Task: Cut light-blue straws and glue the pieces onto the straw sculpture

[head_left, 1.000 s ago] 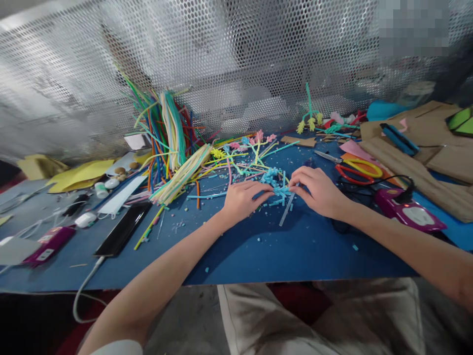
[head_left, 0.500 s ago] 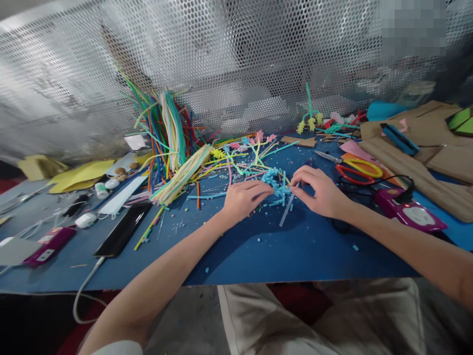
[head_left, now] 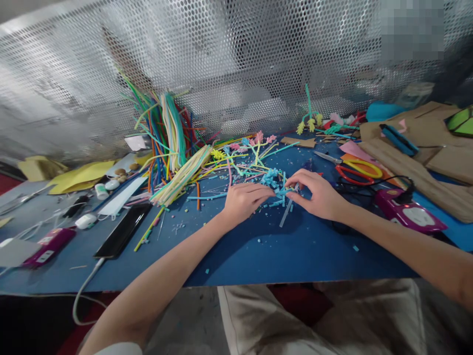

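Observation:
Over the blue tabletop, my left hand (head_left: pixel 243 202) pinches the left side of a light-blue pipe cleaner piece (head_left: pixel 280 191). Its fingertips are pressed together and partly hidden. My right hand (head_left: pixel 318 195) has thumb and forefinger closed on the right end of the same piece. Just behind the fingers is a curly light-blue pipe cleaner flower (head_left: pixel 271 176); whether it joins the held piece I cannot tell. A thin translucent stick (head_left: pixel 285 215) slants below the right fingertips. Small blue clippings are scattered around both hands.
Bundled pipe cleaners (head_left: pixel 186 172) lie left of centre. Finished-looking pipe cleaner flowers (head_left: pixel 258 140) lie behind the hands. To the right are scissors (head_left: pixel 358 170), a purple power strip (head_left: pixel 410 209) and cardboard (head_left: pixel 417 158). A phone (head_left: pixel 123 230) with a cable lies left. A perforated metal panel (head_left: pixel 236 64) stands behind.
My right thumb and fingertips have shifted slightly left along the blue piece. My left hand stays nearly in place.

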Action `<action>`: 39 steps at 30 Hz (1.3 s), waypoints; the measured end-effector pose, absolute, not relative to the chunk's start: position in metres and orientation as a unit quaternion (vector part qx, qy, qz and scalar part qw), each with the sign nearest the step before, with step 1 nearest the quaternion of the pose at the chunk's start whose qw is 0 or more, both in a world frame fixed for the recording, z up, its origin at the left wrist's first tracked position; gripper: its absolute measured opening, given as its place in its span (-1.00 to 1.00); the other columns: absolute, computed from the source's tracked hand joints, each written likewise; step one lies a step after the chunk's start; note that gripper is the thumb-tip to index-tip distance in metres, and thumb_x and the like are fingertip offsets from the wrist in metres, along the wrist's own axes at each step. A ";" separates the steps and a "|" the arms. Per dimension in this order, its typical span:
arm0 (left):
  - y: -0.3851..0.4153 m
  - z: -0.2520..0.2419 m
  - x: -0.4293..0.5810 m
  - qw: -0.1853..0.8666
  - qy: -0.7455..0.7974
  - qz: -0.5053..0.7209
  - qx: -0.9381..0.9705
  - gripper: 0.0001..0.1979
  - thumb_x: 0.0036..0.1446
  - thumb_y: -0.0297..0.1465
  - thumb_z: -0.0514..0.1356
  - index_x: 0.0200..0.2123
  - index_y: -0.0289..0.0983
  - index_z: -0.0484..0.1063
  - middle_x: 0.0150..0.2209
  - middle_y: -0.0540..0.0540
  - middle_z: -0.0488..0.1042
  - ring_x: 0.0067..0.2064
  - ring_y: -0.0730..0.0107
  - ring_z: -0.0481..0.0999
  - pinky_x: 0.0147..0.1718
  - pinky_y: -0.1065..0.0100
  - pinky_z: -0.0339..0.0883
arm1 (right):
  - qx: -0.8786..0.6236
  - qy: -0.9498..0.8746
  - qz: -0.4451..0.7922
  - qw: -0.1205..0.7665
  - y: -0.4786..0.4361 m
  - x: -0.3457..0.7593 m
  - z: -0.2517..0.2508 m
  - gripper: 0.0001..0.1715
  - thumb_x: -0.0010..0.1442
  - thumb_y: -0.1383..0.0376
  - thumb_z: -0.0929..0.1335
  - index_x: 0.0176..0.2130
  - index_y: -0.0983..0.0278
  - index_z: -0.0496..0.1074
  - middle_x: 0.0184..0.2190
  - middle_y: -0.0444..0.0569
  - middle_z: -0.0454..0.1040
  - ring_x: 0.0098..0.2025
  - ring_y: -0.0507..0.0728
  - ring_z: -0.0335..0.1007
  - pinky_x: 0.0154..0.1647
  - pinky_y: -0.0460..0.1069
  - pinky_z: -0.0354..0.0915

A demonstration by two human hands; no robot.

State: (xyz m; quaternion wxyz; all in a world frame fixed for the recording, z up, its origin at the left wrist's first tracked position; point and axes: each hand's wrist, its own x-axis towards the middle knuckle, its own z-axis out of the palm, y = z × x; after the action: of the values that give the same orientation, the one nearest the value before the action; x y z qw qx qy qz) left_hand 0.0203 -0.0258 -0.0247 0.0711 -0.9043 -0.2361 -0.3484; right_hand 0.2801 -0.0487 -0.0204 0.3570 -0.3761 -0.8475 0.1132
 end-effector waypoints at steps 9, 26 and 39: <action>-0.026 -0.026 0.018 0.061 -0.274 -0.394 -0.875 -0.85 0.29 -0.41 0.24 -0.24 -0.10 0.63 -0.22 0.10 0.68 -0.20 0.48 0.68 -0.22 0.47 0.50 | -0.443 -0.808 0.145 0.360 -0.046 0.285 -0.023 -0.77 0.24 0.22 0.36 -0.08 0.19 0.38 -0.28 -0.06 0.50 -0.30 0.12 0.40 -0.22 0.03 0.29; -0.027 -0.027 0.023 0.074 -0.347 -0.330 -0.875 -0.77 0.31 -0.18 0.22 -0.14 -0.14 0.60 -0.21 0.02 0.67 -0.35 0.49 0.63 -0.36 0.45 0.42 | -0.433 -0.820 0.096 0.361 -0.041 0.288 -0.024 -0.83 0.37 0.21 0.31 -0.21 0.19 0.49 -0.31 -0.04 0.54 -0.27 0.13 0.40 -0.20 0.03 0.29; -0.023 -0.027 0.022 0.111 -0.307 -0.327 -0.887 -0.76 0.34 -0.21 0.18 -0.14 -0.18 0.60 -0.27 -0.02 0.67 -0.30 0.44 0.62 -0.26 0.37 0.39 | -0.421 -0.818 0.122 0.373 -0.042 0.288 -0.025 -0.86 0.34 0.20 0.34 -0.21 0.18 0.50 -0.28 -0.04 0.57 -0.27 0.12 0.44 -0.18 0.03 0.33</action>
State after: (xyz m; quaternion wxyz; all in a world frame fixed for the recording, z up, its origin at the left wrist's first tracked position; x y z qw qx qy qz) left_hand 0.0218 -0.0230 -0.0272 0.1113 -0.8869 -0.3070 -0.3268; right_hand 0.2884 -0.0420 -0.0249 0.3733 -0.4212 -0.8175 0.1220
